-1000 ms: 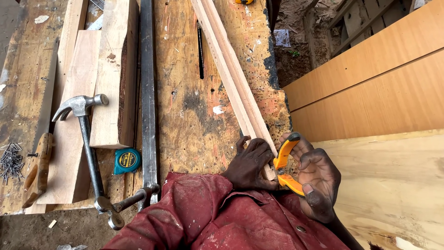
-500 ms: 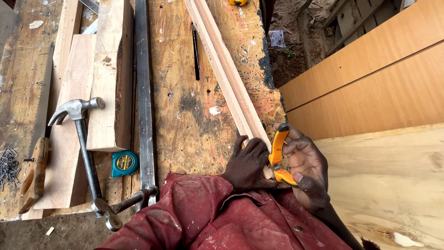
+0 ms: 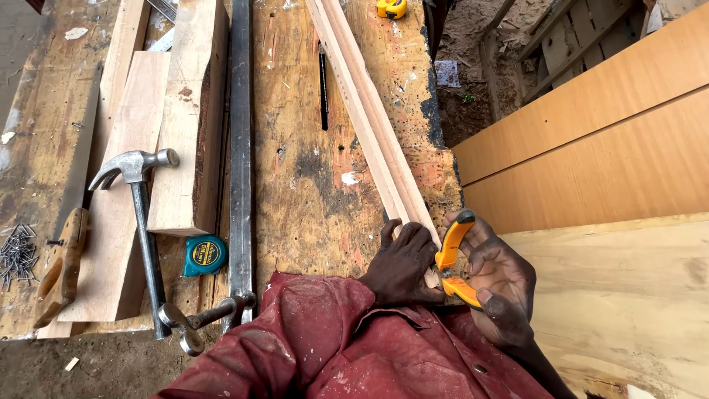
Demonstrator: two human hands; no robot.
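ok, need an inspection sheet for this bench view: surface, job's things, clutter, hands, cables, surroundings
Surface: worn, stained wooden workbench, paint marks and holes.
Job's things: long moulded wood strip lies along the bench; orange-handled pliers at its near end.
Clutter: claw hammer, handsaw, pile of nails, teal tape measure, yellow tape measure, bar clamp, timber offcuts, black pencil-like tool.
Hands: left hand presses on the strip's end; right hand grips the pliers' handles.
Cables: nothing seen.
Surroundings: plywood panels to the right, dirt ground and wooden slats beyond.
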